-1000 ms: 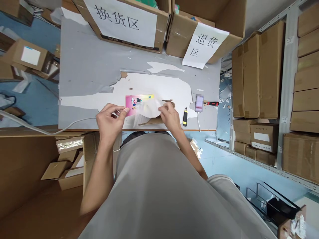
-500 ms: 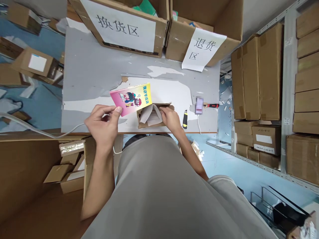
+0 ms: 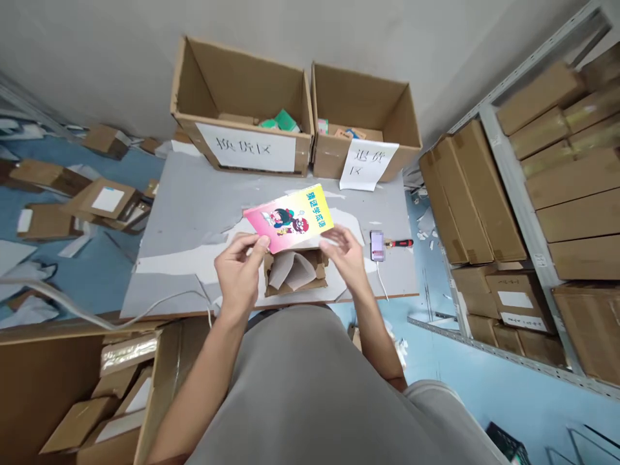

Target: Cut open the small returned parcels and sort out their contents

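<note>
While the left hand [image 3: 239,276] pinches the near left corner of a pink-and-yellow booklet [image 3: 289,219] between thumb and fingers, the right hand [image 3: 347,258] is at its right end, fingers loosely parted; whether they touch its edge is hard to tell. The booklet is held over the table [image 3: 186,213], just beyond an open cardboard box [image 3: 318,282] with white wrapping [image 3: 298,270] inside.

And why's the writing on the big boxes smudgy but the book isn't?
In the head view, the paper signs look smeared, maybe from the camera moving; in that same view, the booklet in the left hand is clearer, its title readable; also in the head view, the phone has a blocky patch.
</note>
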`<action>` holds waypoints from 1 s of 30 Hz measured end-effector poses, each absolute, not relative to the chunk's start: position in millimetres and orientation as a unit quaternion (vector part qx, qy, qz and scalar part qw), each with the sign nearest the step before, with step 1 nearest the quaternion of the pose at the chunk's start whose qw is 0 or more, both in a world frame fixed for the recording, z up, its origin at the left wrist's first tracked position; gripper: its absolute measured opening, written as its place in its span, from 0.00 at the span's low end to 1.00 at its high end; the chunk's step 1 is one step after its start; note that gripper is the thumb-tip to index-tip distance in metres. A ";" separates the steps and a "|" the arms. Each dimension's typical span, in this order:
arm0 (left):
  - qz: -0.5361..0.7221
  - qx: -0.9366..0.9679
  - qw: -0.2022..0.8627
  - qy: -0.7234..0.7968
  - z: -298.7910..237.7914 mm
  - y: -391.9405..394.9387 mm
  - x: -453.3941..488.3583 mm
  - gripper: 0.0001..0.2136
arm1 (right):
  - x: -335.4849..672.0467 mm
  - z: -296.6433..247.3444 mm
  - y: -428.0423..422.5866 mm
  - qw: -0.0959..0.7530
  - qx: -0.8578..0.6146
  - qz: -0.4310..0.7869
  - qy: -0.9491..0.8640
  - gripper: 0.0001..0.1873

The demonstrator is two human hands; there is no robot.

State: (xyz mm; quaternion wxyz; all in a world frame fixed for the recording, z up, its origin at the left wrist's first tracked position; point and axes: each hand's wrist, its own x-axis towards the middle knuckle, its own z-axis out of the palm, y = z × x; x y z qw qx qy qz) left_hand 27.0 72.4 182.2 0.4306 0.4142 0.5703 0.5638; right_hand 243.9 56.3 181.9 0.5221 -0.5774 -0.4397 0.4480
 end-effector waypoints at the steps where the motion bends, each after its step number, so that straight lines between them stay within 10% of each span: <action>1: 0.572 0.389 0.457 0.559 183.0 72.9 34.6 0.23 | 235.8 181.7 58.5 0.534 -0.558 0.472 -0.425 0.38; 25: 0.614 0.311 0.530 0.495 185.3 77.9 17.2 0.22 | 196.5 210.6 96.2 0.574 -0.561 0.396 -0.446 0.32; 30: 0.640 0.317 0.491 0.499 187.0 72.8 11.9 0.16 | 178.9 214.2 82.0 0.540 -0.608 0.267 -0.517 0.16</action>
